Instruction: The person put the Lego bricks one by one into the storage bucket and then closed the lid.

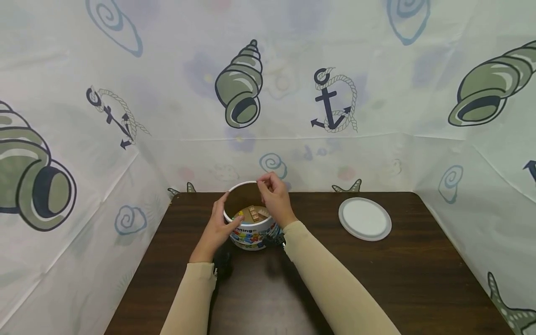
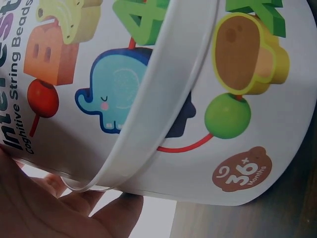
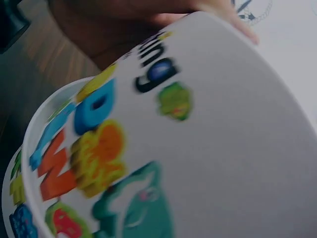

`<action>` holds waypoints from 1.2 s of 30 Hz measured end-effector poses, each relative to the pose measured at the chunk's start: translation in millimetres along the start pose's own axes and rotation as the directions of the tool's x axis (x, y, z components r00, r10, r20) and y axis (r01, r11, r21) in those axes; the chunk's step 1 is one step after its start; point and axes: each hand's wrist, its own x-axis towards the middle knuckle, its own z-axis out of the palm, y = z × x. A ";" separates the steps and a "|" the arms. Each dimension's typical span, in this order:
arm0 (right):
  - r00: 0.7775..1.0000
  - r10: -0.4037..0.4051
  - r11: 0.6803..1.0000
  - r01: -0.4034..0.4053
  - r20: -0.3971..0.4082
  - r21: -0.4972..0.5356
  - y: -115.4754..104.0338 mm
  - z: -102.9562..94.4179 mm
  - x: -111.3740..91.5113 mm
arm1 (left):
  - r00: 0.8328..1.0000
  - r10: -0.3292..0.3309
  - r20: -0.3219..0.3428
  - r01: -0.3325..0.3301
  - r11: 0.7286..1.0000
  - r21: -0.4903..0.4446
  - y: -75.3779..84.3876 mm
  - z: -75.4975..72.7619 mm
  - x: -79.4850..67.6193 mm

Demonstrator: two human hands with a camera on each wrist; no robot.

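Note:
A round white tub (image 1: 251,236) with a colorful printed label stands on the table. Inside lie several small pieces, among them a brown wooden-looking block (image 1: 254,213). My left hand (image 1: 215,232) grips the tub's left side, its thumb over the front rim. My right hand (image 1: 276,200) is at the back right of the rim, thumb and fingers curled together with the tips right at the edge. In the left wrist view, a white band-shaped handle (image 2: 148,94) crosses the label of string-bead pictures. The right wrist view shows my fingers partly hidden behind the rim.
A round white lid (image 1: 365,218) lies flat on the dark wooden table (image 1: 402,274), right of the tub. White cloth (image 1: 188,107) printed with shells and anchors hangs behind the table and along both sides.

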 end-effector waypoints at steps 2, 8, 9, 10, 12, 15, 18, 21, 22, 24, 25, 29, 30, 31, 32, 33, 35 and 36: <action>1.000 -0.028 1.000 0.028 -0.003 -0.006 0.3 -1.8 -4.0 | 1.000 0.001 -0.001 -0.001 1.000 0.000 -0.5 0.9 0.1; 0.997 -0.071 0.997 0.071 0.026 0.008 0.4 -13.7 -19.3 | 1.000 0.009 -0.003 -0.009 1.000 0.022 -1.0 3.4 0.9; 0.997 -0.072 0.997 0.071 0.035 0.018 0.3 -16.4 -22.9 | 1.000 0.009 -0.002 -0.009 1.000 0.028 -0.7 3.7 1.0; 0.996 -0.071 0.997 0.070 0.046 0.028 0.4 -19.1 -26.7 | 1.000 0.011 -0.001 -0.011 0.999 0.033 -0.6 3.9 1.0; 0.995 -0.068 0.997 0.066 0.069 0.031 2.2 -24.2 -34.6 | 1.000 0.015 -0.005 -0.014 0.999 0.041 -0.7 3.5 1.1; 0.994 -0.055 0.998 0.051 0.098 0.039 6.5 -31.7 -46.8 | 1.000 0.018 -0.010 -0.017 0.999 0.040 -1.1 1.7 0.2; 0.994 -0.039 0.998 0.034 0.099 0.048 10.0 -40.4 -56.7 | 1.000 0.020 -0.011 -0.020 0.999 0.033 -1.5 -0.1 -0.5; 0.997 -0.011 0.997 0.005 0.076 0.075 9.2 -50.7 -63.9 | 1.000 0.023 -0.003 -0.023 0.999 0.027 -1.9 -0.8 -1.0; 0.998 0.000 0.996 -0.006 0.069 0.084 8.7 -54.5 -66.2 | 1.000 0.021 -0.002 -0.021 0.999 0.027 -2.1 -1.0 -1.2; 0.998 0.024 0.995 -0.030 0.062 0.098 8.2 -62.2 -70.3 | 1.000 0.017 -0.002 -0.016 1.000 0.023 -2.3 -1.2 -1.6; 0.998 0.039 0.994 -0.045 0.058 0.096 8.6 -66.0 -72.5 | 1.000 0.014 -0.002 -0.014 1.000 0.022 -2.5 -1.4 -1.7; 0.990 0.136 0.989 -0.138 0.040 0.046 15.0 -81.2 -83.3 | 1.000 0.006 -0.003 -0.006 1.000 0.016 -2.7 -2.1 -1.8; 0.985 0.169 0.985 -0.170 0.039 0.028 17.3 -84.6 -86.4 | 1.000 0.006 -0.001 -0.006 1.000 0.016 -2.7 -2.3 -1.7; 0.979 0.202 0.979 -0.203 0.042 0.014 19.4 -87.8 -89.5 | 1.000 0.007 0.001 -0.007 1.000 0.015 -2.8 -2.3 -1.7; 0.971 0.235 0.972 -0.236 0.050 0.001 22.3 -90.7 -92.7 | 1.000 0.008 0.002 -0.008 1.000 0.013 -3.0 -2.4 -1.7; 0.962 0.267 0.964 -0.267 0.062 -0.010 24.6 -93.0 -95.7 | 1.000 0.008 0.003 -0.008 1.000 0.013 -3.1 -2.3 -1.8; 0.943 0.319 0.948 -0.317 0.095 -0.037 30.6 -97.2 -101.7 | 1.000 0.004 0.003 -0.004 1.000 0.011 -3.7 -2.4 -2.3; 0.935 0.336 0.942 -0.332 0.114 -0.047 33.3 -98.9 -104.5 | 1.000 0.004 0.004 -0.004 1.000 0.009 -4.0 -2.4 -2.7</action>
